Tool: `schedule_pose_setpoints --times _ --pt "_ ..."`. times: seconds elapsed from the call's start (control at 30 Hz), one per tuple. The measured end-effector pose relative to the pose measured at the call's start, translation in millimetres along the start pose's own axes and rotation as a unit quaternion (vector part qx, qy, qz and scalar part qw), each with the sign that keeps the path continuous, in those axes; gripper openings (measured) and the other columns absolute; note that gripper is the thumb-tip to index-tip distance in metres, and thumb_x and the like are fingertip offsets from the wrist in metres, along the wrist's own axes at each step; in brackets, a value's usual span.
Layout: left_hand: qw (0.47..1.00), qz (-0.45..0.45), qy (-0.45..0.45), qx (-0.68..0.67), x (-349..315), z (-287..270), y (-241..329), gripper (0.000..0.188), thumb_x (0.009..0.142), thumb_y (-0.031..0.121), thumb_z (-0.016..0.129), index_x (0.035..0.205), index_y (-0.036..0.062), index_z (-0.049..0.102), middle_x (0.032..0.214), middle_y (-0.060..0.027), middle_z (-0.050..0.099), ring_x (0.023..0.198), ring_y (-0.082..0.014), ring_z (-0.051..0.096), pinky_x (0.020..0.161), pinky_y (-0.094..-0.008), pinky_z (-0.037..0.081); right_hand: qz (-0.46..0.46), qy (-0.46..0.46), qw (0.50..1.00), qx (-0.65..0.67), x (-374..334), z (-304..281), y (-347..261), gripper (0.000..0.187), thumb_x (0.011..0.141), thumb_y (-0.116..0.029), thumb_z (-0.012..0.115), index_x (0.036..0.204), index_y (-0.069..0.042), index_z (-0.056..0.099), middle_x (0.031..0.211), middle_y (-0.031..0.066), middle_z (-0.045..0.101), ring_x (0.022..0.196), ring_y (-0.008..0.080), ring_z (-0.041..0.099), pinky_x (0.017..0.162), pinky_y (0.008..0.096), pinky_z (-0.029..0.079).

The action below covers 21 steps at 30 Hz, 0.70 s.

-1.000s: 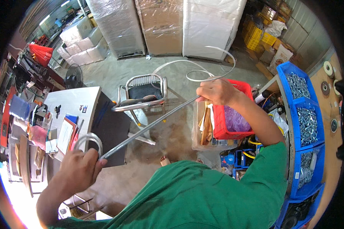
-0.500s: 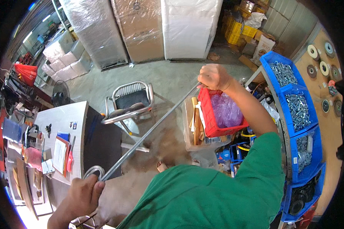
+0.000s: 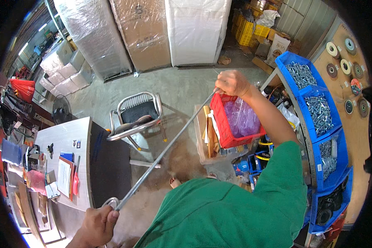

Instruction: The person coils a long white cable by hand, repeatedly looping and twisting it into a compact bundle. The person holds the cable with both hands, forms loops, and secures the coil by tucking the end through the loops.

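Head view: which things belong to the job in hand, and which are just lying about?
In hand:
- thin grey strip, running from the left hand to the right hand

Lying about:
- metal-framed chair
- red crate
- blue bins
- fan

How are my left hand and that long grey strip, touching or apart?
Touching. The head view shows your left hand closed on the grey strip, which runs out of the fist with no gap.

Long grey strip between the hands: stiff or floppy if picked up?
The grey strip probably flexes: it loops at the left hand. Its straight stretch to the right hand suggests tension, so it may sag if slack. Likely light, being thin.
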<state>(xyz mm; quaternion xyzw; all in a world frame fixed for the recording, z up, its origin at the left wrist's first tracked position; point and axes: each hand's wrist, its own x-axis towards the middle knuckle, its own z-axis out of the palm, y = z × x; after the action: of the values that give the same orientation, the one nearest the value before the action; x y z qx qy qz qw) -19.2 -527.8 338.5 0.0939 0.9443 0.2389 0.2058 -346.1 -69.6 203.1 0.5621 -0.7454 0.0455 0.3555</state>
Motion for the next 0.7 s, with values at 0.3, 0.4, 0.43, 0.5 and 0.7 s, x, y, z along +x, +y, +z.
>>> schedule_pose_setpoints --times 0.3,0.4,0.43,0.5,0.7 --pt "0.999 -0.009 0.016 -0.039 -6.0 5.1 2.9 0.041 0.100 0.026 0.046 0.065 0.0033 0.048 0.050 -0.0157 0.044 0.046 -0.0359 0.052 0.049 -0.0430 0.039 -0.012 0.005 0.999 -0.044 7.7 -2.7 20.4 0.039 0.078 -0.039 0.070 0.074 -0.010 0.044 0.064 0.0048 0.046 0.056 0.0239 0.056 0.049 0.0368 0.047" --pt "0.997 -0.013 0.011 -0.078 -11.2 14.6 -8.9 0.038 0.099 0.024 0.047 0.068 0.0024 0.048 0.053 -0.0154 0.046 0.047 -0.0362 0.049 0.051 -0.0434 0.039 0.031 0.001 0.999 -0.034 0.3 -2.5 12.4 0.038 0.081 -0.040 0.068 0.077 -0.009 0.047 0.068 0.0063 0.050 0.058 0.0267 0.057 0.051 0.0389 0.048" --pt "0.999 0.006 0.040 -0.035 -8.2 17.4 -17.2 0.034 0.098 0.021 0.050 0.069 0.0020 0.048 0.054 -0.0173 0.046 0.049 -0.0394 0.049 0.050 -0.0452 0.038 0.053 0.000 0.998 -0.028 -3.9 -2.5 7.1 0.037 0.083 -0.041 0.068 0.078 -0.009 0.048 0.070 0.0069 0.052 0.059 0.0280 0.058 0.052 0.0400 0.048" --pt "0.993 0.037 0.099 0.054 -7.5 21.9 -35.0 0.028 0.095 0.015 0.054 0.071 0.0014 0.047 0.055 -0.0211 0.045 0.052 -0.0457 0.049 0.049 -0.0488 0.038 0.155 -0.035 0.987 0.006 -18.3 8.1 -9.8 0.038 0.086 -0.043 0.066 0.081 -0.008 0.051 0.071 0.0082 0.054 0.062 0.0316 0.058 0.055 0.0435 0.048" --pt "0.986 0.014 0.162 -0.028 1.9 18.2 -41.3 0.039 0.099 0.023 0.048 0.067 0.0015 0.044 0.050 -0.0162 0.042 0.042 -0.0344 0.046 0.044 -0.0402 0.034 0.414 -0.206 0.848 0.258 30.1 4.1 -37.5 0.048 0.088 -0.049 0.066 0.107 -0.006 0.056 0.074 0.0104 0.059 0.068 0.0251 0.061 0.066 0.0392 0.050"
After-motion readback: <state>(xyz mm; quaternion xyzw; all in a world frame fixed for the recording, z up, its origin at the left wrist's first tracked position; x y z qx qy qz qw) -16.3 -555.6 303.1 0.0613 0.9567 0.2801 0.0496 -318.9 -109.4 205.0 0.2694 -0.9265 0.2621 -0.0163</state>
